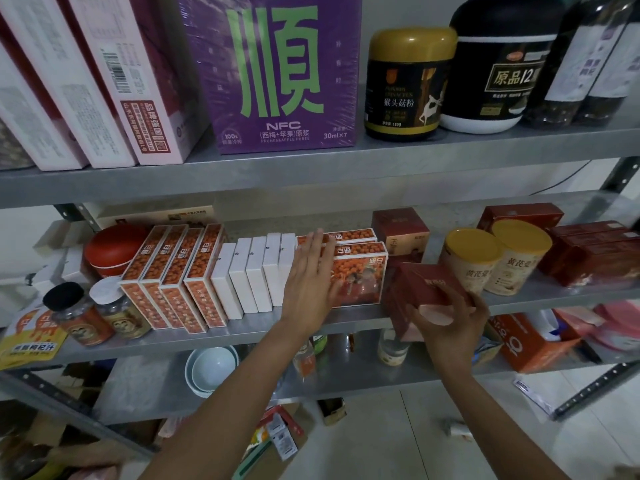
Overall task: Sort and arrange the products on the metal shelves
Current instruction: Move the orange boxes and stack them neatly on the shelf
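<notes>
Left hand [313, 277] flat, fingers straight, bracing the white boxes [258, 275] on the middle shelf [242, 336]. Right hand [450, 318] grips a red box [427, 289] at the shelf front. Mid-placement, likely; next, seat it in the gap beside the orange boxes [358, 271].

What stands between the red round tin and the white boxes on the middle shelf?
Four orange boxes stand side by side there, between the red tin and the white boxes, as the head view shows.
</notes>
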A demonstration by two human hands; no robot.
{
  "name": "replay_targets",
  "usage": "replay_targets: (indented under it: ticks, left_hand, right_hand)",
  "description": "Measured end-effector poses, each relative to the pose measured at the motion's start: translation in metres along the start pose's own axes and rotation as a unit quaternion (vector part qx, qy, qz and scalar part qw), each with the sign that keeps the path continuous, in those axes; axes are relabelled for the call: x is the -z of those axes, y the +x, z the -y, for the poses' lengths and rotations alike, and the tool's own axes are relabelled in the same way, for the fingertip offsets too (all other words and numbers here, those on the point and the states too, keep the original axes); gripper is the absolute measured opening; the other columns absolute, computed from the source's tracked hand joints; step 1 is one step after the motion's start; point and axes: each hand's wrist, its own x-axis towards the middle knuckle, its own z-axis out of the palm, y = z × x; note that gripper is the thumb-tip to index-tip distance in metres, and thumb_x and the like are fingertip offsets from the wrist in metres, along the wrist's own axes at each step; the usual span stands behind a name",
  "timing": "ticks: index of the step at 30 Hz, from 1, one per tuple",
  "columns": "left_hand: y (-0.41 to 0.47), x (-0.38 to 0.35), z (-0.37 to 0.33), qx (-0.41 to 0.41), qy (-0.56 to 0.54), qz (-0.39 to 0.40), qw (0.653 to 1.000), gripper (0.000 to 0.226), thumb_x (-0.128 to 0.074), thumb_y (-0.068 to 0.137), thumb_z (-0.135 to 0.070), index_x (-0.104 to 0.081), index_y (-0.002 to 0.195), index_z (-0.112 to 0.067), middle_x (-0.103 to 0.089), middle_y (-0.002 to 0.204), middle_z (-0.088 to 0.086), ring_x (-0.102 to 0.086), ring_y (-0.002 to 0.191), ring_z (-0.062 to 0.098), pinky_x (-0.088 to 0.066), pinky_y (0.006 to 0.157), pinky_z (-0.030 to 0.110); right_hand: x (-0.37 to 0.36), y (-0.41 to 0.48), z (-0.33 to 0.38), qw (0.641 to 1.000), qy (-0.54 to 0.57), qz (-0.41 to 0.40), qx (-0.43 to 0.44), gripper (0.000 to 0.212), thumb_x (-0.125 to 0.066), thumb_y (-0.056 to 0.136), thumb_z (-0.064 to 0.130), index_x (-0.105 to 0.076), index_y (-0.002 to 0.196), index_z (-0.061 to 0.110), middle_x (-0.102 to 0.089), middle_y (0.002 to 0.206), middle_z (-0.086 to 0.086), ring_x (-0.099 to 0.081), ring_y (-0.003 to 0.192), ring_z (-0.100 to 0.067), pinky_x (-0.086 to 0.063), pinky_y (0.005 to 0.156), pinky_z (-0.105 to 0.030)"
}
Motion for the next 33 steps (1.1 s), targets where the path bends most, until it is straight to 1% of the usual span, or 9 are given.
replay_targets:
  ticks: [3, 6, 10, 13, 16, 20, 25, 29, 33]
  left_hand:
    - [-0.019, -0.007, -0.019, -0.056, -0.105, 0.008, 0.993, 0.080, -0.062, 0.091, -0.043, -0.016, 0.154, -0.026, -0.013, 0.162, -0.005, -0.009, 0.147, 0.010, -0.021, 0.119, 0.042]
    - [-0.037, -0.013, -0.043, -0.055, -0.248, 0.145, 0.956, 0.110, -0.073, 0.078, -0.054, 0.007, 0.152, -0.040, 0.013, 0.155, -0.030, 0.015, 0.138, -0.014, -0.011, 0.116, 0.032]
    - [-0.047, -0.014, -0.069, -0.049, -0.352, 0.177, 0.918, 0.138, -0.087, 0.066, -0.047, 0.019, 0.153, -0.027, 0.018, 0.161, -0.013, 0.011, 0.148, 0.005, -0.013, 0.122, 0.041]
    - [-0.051, -0.010, -0.075, -0.022, -0.367, 0.142, 0.919, 0.139, -0.089, 0.063, -0.042, 0.014, 0.154, -0.024, 0.003, 0.162, -0.001, -0.004, 0.149, 0.013, -0.024, 0.120, 0.043]
    - [-0.055, 0.001, -0.074, 0.041, -0.400, 0.122, 0.907, 0.133, -0.091, 0.059, -0.041, 0.003, 0.153, -0.041, -0.014, 0.154, -0.011, -0.021, 0.142, 0.012, -0.035, 0.114, 0.039]
    - [-0.059, 0.021, -0.069, 0.136, -0.528, 0.099, 0.832, 0.091, -0.091, 0.057, -0.026, -0.040, 0.122, -0.064, -0.054, 0.110, -0.043, -0.054, 0.104, -0.015, -0.052, 0.083, 0.015]
    - [-0.072, 0.032, -0.058, 0.269, -0.662, 0.129, 0.688, 0.085, -0.089, 0.058, -0.027, -0.052, 0.133, -0.040, -0.068, 0.119, -0.003, -0.057, 0.122, 0.022, -0.048, 0.102, 0.047]
    - [-0.076, 0.042, -0.061, 0.282, -0.670, 0.146, 0.671, 0.091, -0.082, 0.054, -0.044, -0.051, 0.138, -0.029, -0.067, 0.124, 0.001, -0.054, 0.126, 0.025, -0.037, 0.112, 0.049]
    - [-0.075, 0.052, -0.061, 0.296, -0.636, 0.155, 0.696, 0.079, -0.083, 0.064, -0.052, -0.054, 0.135, -0.034, -0.070, 0.118, -0.006, -0.059, 0.120, 0.020, -0.038, 0.111, 0.050]
  right_hand:
    - [0.015, -0.010, 0.007, 0.999, 0.017, 0.009, -0.028, 0.067, -0.090, 0.065, 0.016, -0.062, 0.127, 0.021, -0.029, 0.145, -0.013, -0.033, 0.134, -0.030, -0.034, 0.111, -0.043]
    - [0.029, -0.020, 0.018, 0.999, 0.040, 0.006, -0.020, 0.065, -0.090, 0.064, 0.014, -0.063, 0.123, 0.023, -0.031, 0.143, -0.011, -0.033, 0.127, -0.014, -0.037, 0.110, -0.039]
    - [0.044, -0.033, 0.039, 0.997, 0.060, 0.050, 0.000, 0.066, -0.090, 0.064, 0.020, -0.059, 0.121, 0.034, -0.029, 0.145, -0.008, -0.031, 0.113, 0.010, -0.037, 0.096, -0.016]
    - [0.050, -0.039, 0.054, 0.994, 0.088, 0.066, -0.012, 0.066, -0.090, 0.063, 0.023, -0.060, 0.121, 0.035, -0.030, 0.143, -0.005, -0.032, 0.111, 0.025, -0.040, 0.096, -0.017]
    - [0.055, -0.038, 0.067, 0.989, 0.095, 0.112, -0.027, 0.067, -0.089, 0.062, 0.029, -0.060, 0.122, 0.036, -0.031, 0.142, -0.002, -0.040, 0.125, -0.002, -0.044, 0.102, -0.029]
    - [0.065, -0.024, 0.070, 0.965, 0.169, 0.194, -0.057, 0.079, -0.075, 0.056, 0.053, -0.047, 0.130, 0.043, -0.049, 0.128, 0.012, -0.052, 0.107, 0.011, -0.052, 0.084, -0.023]
    - [0.069, 0.002, 0.055, 0.862, 0.303, 0.347, -0.210, 0.094, -0.089, 0.062, 0.040, -0.034, 0.139, 0.038, -0.058, 0.135, -0.005, -0.064, 0.115, -0.021, -0.053, 0.091, -0.042]
    - [0.065, 0.004, 0.052, 0.784, 0.336, 0.479, -0.209, 0.117, -0.089, 0.051, 0.057, -0.033, 0.147, 0.021, -0.058, 0.136, -0.015, -0.057, 0.124, -0.033, -0.046, 0.102, -0.053]
    - [0.059, 0.001, 0.057, 0.806, 0.307, 0.454, -0.221, 0.116, -0.086, 0.048, 0.061, -0.038, 0.143, 0.016, -0.062, 0.130, -0.015, -0.062, 0.117, -0.033, -0.047, 0.100, -0.054]
